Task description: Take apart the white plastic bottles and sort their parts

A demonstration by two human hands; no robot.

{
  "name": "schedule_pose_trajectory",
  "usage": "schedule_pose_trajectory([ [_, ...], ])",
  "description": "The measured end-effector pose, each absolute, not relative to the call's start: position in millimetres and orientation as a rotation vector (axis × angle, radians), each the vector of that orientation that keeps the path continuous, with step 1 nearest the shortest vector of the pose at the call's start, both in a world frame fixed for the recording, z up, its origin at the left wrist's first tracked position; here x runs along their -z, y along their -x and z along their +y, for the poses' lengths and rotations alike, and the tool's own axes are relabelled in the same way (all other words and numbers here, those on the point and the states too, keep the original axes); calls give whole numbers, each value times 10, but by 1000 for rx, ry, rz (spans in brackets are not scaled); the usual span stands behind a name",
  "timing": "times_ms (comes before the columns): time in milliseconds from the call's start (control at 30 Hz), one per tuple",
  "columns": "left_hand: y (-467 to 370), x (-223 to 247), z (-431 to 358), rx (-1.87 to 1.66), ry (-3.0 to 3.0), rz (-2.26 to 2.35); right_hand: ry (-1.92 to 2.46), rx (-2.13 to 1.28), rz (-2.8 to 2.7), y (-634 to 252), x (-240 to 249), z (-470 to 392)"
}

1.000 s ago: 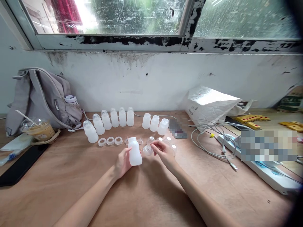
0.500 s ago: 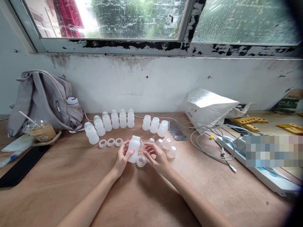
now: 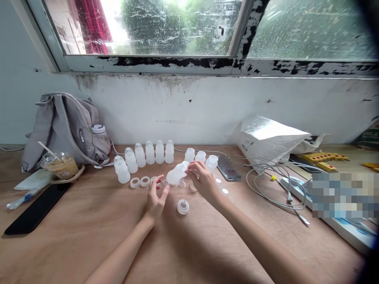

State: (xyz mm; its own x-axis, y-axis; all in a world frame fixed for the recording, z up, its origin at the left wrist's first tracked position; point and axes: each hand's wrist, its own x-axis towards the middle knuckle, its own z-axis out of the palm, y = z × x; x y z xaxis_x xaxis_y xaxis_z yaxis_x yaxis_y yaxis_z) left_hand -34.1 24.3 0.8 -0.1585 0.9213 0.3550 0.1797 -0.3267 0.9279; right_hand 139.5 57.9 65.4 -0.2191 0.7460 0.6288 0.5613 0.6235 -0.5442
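My right hand (image 3: 203, 182) pinches a frosted white baby bottle (image 3: 175, 174) by its open neck. The bottle tilts, its neck toward the right. To the left, my left hand (image 3: 156, 201) is empty with its fingers apart. A translucent collar with a teat (image 3: 182, 207) lies on the table between my forearms. Several collar rings (image 3: 135, 182) form a row behind my left hand, one partly covered by its fingers. Clear dome caps (image 3: 225, 192) lie beside my right hand, which partly hides them. Uncapped bottles (image 3: 212, 162) stand behind it.
Several capped bottles (image 3: 130, 161) stand in an arc at the back left. A grey backpack (image 3: 66, 130), an iced drink cup (image 3: 64, 167) and a black phone (image 3: 37, 211) are on the left. At right are a white bag (image 3: 266, 138), coiled cables (image 3: 266, 187) and a power strip (image 3: 340, 221).
The bottle has passed from my left hand to my right and moved back and right, from nearly upright to tilted. My left hand has let go. The view has shifted slightly.
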Motion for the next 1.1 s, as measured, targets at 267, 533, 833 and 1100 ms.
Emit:
schedule_pose_trajectory([
  [267,420,35,350,-1523,-1641,1336,1249,58,-2041,-1359,-726,1385],
  [533,430,64,372,-1502,-1761,1315,1395,261,-2205,-1322,-570,1902],
  [833,457,26,360,-1163,-1936,1129,1421,310,-2261,-1295,-529,1992],
  [1100,435,31,269,-806,-2272,997,1396,316,-2216,-1367,-481,1999],
])
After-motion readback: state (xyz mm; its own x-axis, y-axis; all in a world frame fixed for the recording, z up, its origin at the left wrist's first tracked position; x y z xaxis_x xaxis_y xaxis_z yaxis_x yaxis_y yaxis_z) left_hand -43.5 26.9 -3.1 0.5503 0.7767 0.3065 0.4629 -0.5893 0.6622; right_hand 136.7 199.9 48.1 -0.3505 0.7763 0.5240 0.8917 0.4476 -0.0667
